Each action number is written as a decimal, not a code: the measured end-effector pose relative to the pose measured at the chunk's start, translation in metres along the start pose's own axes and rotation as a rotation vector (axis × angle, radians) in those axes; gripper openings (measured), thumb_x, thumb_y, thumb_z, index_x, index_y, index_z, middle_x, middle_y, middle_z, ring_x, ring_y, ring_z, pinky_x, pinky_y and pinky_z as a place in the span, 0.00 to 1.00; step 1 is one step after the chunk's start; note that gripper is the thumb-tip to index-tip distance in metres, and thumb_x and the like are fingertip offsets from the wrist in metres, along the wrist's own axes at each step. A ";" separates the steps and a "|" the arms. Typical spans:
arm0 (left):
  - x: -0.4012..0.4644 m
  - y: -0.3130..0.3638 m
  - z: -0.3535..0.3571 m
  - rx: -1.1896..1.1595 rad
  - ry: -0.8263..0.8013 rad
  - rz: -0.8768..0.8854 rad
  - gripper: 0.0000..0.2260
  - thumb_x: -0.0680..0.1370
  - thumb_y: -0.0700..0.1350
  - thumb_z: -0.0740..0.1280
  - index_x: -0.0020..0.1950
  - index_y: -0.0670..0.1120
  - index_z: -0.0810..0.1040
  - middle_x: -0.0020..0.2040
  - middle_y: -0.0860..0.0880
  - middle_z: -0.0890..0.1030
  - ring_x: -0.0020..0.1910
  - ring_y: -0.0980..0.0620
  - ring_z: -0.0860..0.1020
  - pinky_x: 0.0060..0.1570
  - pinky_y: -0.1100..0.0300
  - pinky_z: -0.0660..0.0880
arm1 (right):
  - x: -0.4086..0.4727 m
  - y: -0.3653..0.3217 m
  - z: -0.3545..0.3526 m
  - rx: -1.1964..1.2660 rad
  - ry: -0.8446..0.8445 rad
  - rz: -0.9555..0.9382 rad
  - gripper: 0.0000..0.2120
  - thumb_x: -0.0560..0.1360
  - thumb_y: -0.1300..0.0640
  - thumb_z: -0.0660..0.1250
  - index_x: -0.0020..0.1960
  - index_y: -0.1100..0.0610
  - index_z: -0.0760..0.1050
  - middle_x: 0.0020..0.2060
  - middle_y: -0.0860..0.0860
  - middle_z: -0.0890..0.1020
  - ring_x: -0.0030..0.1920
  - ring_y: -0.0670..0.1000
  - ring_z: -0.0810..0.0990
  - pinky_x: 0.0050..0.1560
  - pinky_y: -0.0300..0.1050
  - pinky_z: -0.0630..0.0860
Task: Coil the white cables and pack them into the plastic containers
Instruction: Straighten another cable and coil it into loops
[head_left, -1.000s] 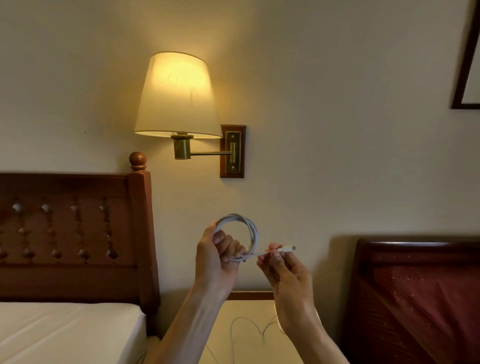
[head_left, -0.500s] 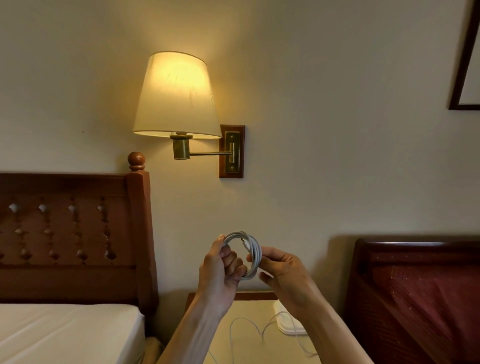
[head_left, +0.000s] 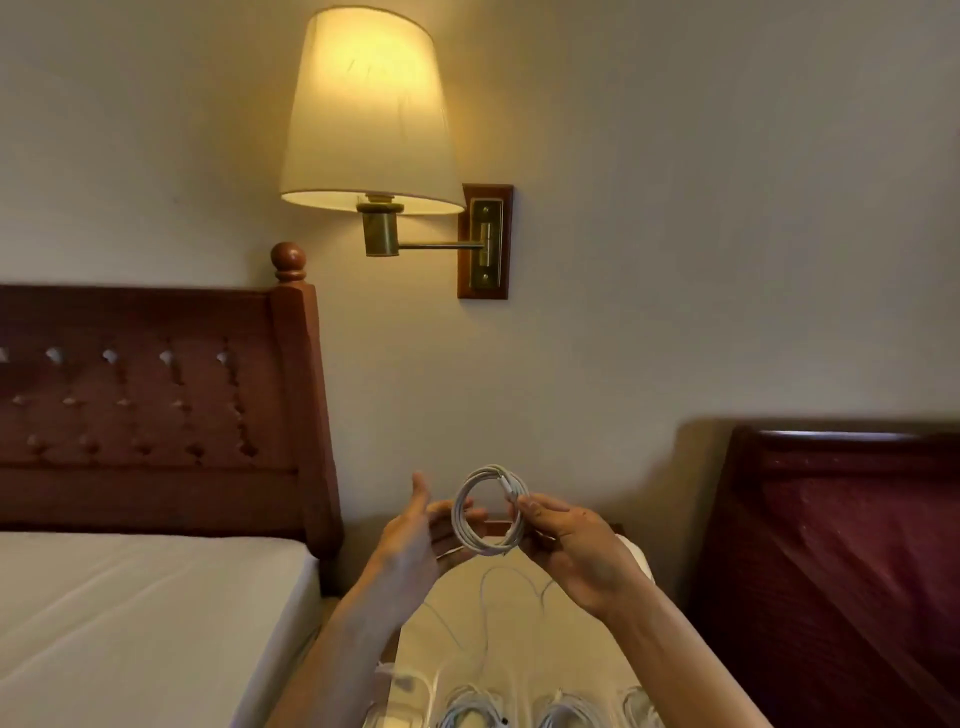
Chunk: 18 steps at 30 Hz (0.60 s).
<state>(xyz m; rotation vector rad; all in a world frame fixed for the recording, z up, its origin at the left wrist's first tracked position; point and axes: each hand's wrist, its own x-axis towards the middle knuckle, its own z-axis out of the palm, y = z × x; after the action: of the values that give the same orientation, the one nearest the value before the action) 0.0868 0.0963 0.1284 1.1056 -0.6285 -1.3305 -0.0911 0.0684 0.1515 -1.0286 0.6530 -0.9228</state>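
A white cable wound into a small coil (head_left: 470, 538) is held up in front of the wall, above the bedside table. My right hand (head_left: 574, 548) pinches the coil's right side, where the plug end lies against the loops. My left hand (head_left: 415, 540) is at the coil's left side with thumb raised and fingers straightened; its fingertips reach just behind the loops. Another white cable (head_left: 488, 590) lies loose on the table below. Clear plastic containers (head_left: 467, 709) with coiled cables in them show blurred at the bottom edge.
The pale bedside table (head_left: 457, 649) stands between a bed with a white mattress (head_left: 130, 613) and wooden headboard (head_left: 156, 405) on the left and a dark red chair (head_left: 841, 545) on the right. A lit wall lamp (head_left: 369, 114) hangs above.
The view has tilted down and both hands have lowered. The plug end is tucked into the coil, my right hand has taken hold of it, and my left hand's fingers have opened.
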 end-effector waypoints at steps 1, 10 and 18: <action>0.003 -0.008 -0.015 0.052 0.086 0.006 0.28 0.81 0.61 0.54 0.54 0.39 0.80 0.51 0.39 0.84 0.51 0.43 0.81 0.49 0.51 0.76 | 0.001 0.011 -0.002 0.009 0.025 0.023 0.11 0.79 0.64 0.63 0.46 0.62 0.84 0.38 0.55 0.83 0.39 0.48 0.80 0.45 0.41 0.77; -0.009 -0.144 -0.159 1.055 0.483 0.005 0.11 0.79 0.43 0.61 0.39 0.42 0.77 0.42 0.40 0.80 0.41 0.41 0.77 0.38 0.53 0.70 | -0.004 0.153 0.028 -0.394 0.137 0.080 0.08 0.75 0.63 0.71 0.43 0.52 0.85 0.38 0.50 0.86 0.40 0.47 0.81 0.42 0.39 0.79; -0.035 -0.168 -0.177 1.156 0.394 0.005 0.13 0.83 0.44 0.57 0.41 0.51 0.76 0.41 0.52 0.78 0.38 0.56 0.74 0.40 0.64 0.70 | 0.003 0.257 0.028 -1.263 -0.152 -0.487 0.09 0.74 0.59 0.70 0.53 0.53 0.84 0.45 0.47 0.85 0.47 0.46 0.72 0.46 0.36 0.70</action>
<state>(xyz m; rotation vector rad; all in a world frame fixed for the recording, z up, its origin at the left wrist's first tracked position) 0.1624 0.1964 -0.0835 2.2056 -1.1320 -0.6242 0.0175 0.1333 -0.0739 -2.4374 0.8817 -0.7808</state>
